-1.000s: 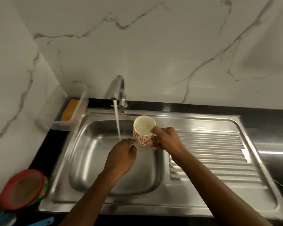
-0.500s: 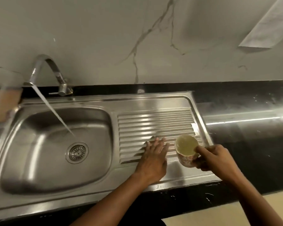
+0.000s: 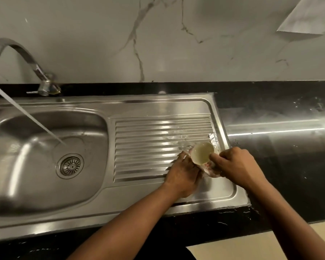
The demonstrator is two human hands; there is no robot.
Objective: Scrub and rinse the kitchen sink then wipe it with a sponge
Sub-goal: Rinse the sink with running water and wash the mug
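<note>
Tap: arches out from the sink's back left corner, left running, likely as the supply for rinsing.
Water: a slanting stream lands in the basin just behind the drain.
Sink: steel, set into the black counter. Its long axis runs left to right along the marble wall, with the basin at the left end and the ribbed drainboard at the right.
Left hand: lies palm down on the drainboard's front right part, fingers straight and reaching toward the cup. This reads as rubbing the wet ribs by hand.
Cup: patterned, tilted over the drainboard's right edge. Its mouth points up and toward the back edge and its base toward the front right corner, seemingly tipped to spill rinse water, which glistens on the ribs behind it.
Right hand: curls round the cup's right side, thumb on the rim.
Stage: apparently rinsing. No sponge is in view, so the wipe looks not yet begun.
</note>
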